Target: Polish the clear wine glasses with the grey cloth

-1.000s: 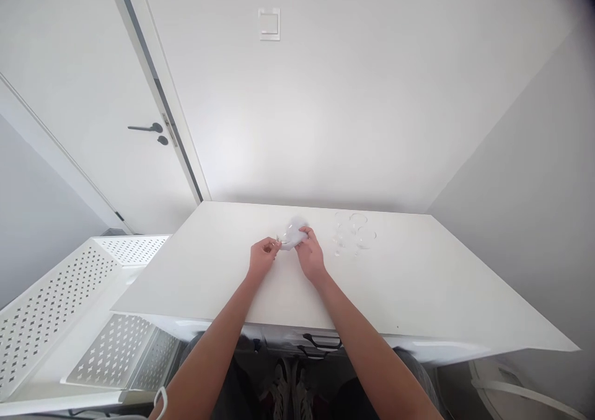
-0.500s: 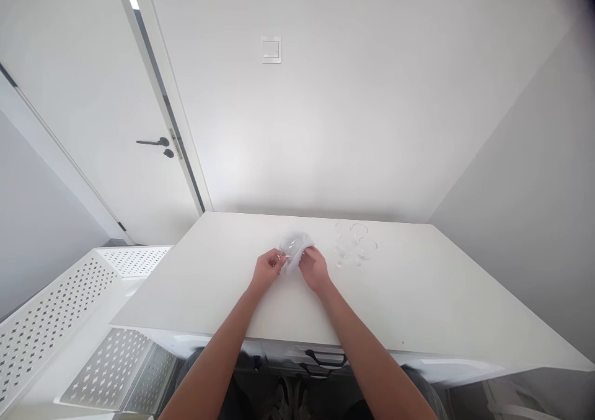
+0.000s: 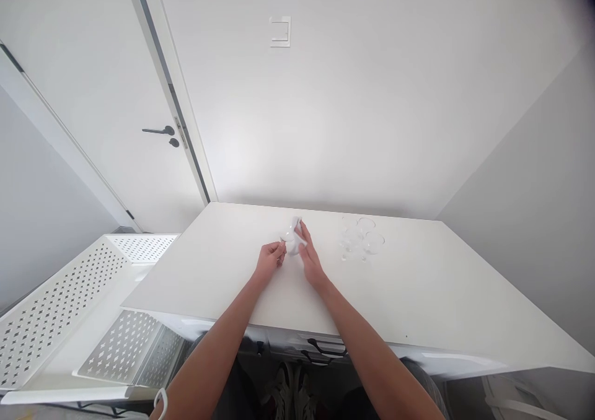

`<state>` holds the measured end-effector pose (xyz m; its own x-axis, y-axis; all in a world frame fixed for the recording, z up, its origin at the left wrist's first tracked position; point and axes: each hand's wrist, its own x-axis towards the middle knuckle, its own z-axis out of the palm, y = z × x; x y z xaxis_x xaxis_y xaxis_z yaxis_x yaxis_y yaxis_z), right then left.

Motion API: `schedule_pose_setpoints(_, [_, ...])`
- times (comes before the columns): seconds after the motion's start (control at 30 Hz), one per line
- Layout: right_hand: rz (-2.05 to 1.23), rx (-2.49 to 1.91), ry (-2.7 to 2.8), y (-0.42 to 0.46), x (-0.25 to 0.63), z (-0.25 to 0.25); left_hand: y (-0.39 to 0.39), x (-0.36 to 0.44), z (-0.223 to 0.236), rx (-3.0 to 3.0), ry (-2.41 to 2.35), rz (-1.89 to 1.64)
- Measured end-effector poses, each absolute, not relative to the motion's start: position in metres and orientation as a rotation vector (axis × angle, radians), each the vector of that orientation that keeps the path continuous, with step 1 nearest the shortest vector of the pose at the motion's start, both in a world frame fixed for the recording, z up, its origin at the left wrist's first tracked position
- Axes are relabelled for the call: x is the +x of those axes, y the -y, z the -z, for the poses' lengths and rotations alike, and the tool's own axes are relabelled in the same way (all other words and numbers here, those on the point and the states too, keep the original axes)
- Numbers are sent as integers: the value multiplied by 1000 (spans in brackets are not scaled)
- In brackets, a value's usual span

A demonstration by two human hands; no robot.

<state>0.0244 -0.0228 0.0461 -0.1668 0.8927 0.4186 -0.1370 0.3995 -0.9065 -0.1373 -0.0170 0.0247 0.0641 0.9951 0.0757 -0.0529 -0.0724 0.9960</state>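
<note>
A clear stemmed glass (image 3: 287,235) is held above the white cabinet top (image 3: 418,284), its bowl partly hidden by a cloth. My left hand (image 3: 270,257) pinches it low on its left side, fingers closed. Against the bowl's right side, my right hand (image 3: 311,260) presses a thin white cloth (image 3: 297,244), the fingers fairly straight and the cloth folded under them. To the right stand several clear glasses (image 3: 373,241) close together, their outlines faint against the white surface.
A white wall with a light switch (image 3: 280,31) rises behind the cabinet. On the left are a door with a dark handle (image 3: 158,131) and white perforated baskets (image 3: 118,349). Dark drawer handles (image 3: 328,347) show at the cabinet's front, above my shoes.
My right hand has turned and its fingers have straightened along the cloth, which is now bunched at the glass's right side. My left hand keeps its hold. The view has shifted slightly.
</note>
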Motion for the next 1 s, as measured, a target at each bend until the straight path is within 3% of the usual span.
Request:
schedule_pose_setpoints(0.17, [-570, -797, 1873, 18, 28, -42, 16, -134, -14, 1531, -1188, -1201])
schedule_pose_setpoints(0.33, [-461, -898, 1815, 9, 32, -32, 16, -131, -7, 1882, -1297, -1129])
schedule_pose_setpoints(0.43, [-598, -985, 1565, 8, 37, -30, 17, -131, -8, 2029, -1338, -1045])
schedule_pose_setpoints(0.7, [-1541, -672, 862, 5, 50, -46, 19, -136, -18, 1833, -1147, -1058])
schedule_pose_setpoints(1.0, [-1653, -488, 988, 8, 33, -46, 22, -136, -29, 1450, -948, -1125])
